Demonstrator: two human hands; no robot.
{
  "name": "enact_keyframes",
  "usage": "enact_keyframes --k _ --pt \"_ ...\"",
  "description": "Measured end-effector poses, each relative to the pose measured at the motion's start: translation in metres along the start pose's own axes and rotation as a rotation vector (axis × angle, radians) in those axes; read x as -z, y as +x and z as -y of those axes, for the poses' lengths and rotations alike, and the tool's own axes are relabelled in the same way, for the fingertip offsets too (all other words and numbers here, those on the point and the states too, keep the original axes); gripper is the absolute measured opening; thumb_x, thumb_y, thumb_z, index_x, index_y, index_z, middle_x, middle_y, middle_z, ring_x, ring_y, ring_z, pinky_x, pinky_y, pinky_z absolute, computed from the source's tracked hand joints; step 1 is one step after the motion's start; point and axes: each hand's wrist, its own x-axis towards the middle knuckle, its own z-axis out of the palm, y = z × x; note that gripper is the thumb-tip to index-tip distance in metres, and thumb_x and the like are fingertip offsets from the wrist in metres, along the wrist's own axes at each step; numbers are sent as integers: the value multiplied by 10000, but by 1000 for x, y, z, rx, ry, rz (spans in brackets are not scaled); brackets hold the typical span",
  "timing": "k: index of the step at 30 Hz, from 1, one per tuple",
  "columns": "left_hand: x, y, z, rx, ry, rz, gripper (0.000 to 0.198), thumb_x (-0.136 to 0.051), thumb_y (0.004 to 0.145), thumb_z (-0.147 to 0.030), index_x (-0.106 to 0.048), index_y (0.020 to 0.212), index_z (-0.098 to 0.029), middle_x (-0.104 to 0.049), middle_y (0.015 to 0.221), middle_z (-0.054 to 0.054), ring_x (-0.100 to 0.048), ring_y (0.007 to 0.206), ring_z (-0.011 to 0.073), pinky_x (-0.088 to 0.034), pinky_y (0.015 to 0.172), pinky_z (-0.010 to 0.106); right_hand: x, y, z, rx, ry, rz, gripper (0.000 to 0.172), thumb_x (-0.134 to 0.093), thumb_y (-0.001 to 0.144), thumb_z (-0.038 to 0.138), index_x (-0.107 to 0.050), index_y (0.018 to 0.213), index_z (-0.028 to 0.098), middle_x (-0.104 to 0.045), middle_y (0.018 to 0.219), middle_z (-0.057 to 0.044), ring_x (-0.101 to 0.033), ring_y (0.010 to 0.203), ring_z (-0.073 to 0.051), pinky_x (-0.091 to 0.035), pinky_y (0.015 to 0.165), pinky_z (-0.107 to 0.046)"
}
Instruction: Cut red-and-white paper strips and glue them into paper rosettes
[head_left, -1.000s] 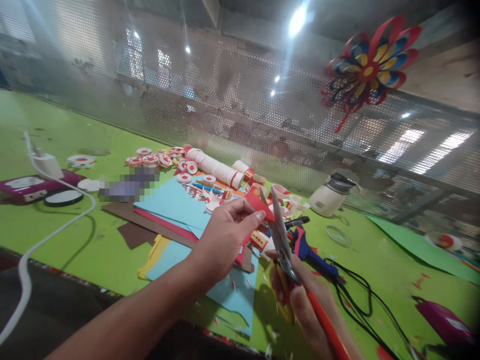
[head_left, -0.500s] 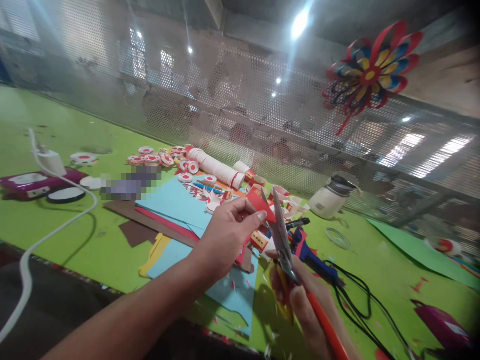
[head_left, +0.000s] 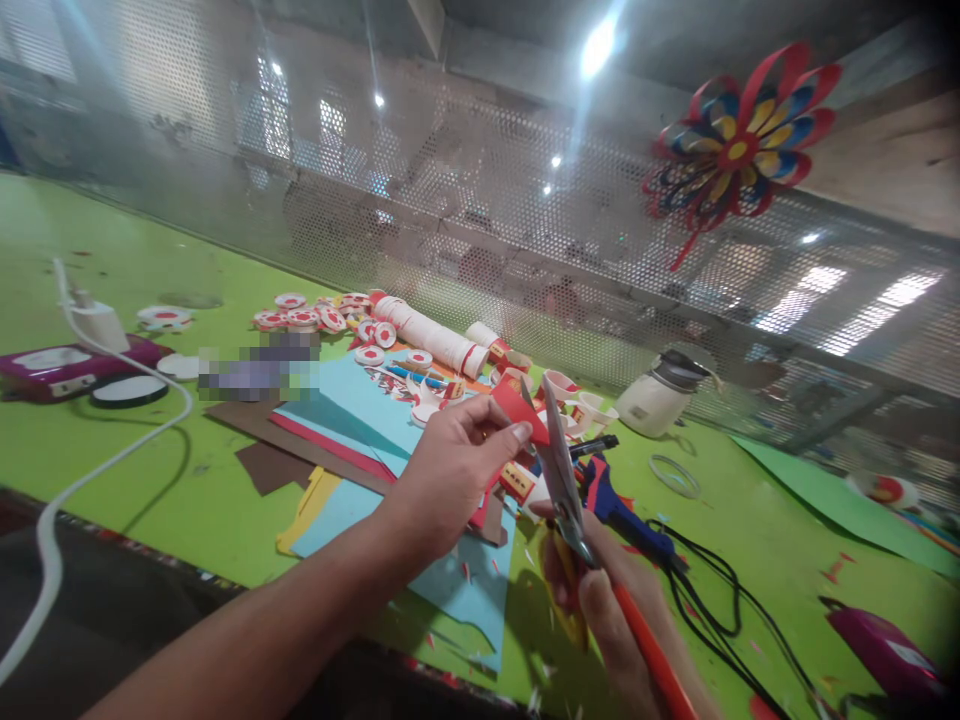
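Observation:
My left hand [head_left: 457, 460] pinches a small piece of red paper [head_left: 516, 405] between thumb and fingers, above the craft papers. My right hand [head_left: 615, 600] grips scissors [head_left: 561, 470] with orange-red handles. Their blades point up and away, slightly parted, with the red paper's right edge between or against them; the exact cut line is hard to see. Beneath my left hand lie light blue sheets [head_left: 469, 595]. Just beyond the blades are white paper rings with red parts [head_left: 596, 410]. A blue glue gun [head_left: 630, 525] with a black cord rests right of the scissors.
White-and-red paper discs [head_left: 300, 318] and a long white roll [head_left: 431, 332] lie at the back. A white jug [head_left: 656, 395] stands at right rear, near a green sheet [head_left: 810, 490]. A white cable [head_left: 112, 475] crosses the left side. Perforated mesh [head_left: 465, 210] borders the table.
The scissor blades look slightly closer together at the red paper. A darker shadow now falls across the left part of the upper blue sheet. Both hands have barely moved.

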Motion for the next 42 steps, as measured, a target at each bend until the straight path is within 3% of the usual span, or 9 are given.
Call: enact_keyframes --k 28,42 --pt "2 2 1 -10 16 16 117 -648 741 -239 -631 746 -123 -619 710 44 -570 685 143 -457 710 306 -6 0 5 -2 -17 -82 644 -295 839 684 -586 1118 182 -479 620 -7 -444 545 -157 -361 489 -264" --pt "1 2 3 -9 30 -17 120 -645 743 -241 -617 730 -125 -611 690 32 -574 683 143 -452 720 312 -6 1 1 30 11 -102 593 -353 847 649 -587 1106 169 -470 612 9 -426 521 -134 -325 469 -255"
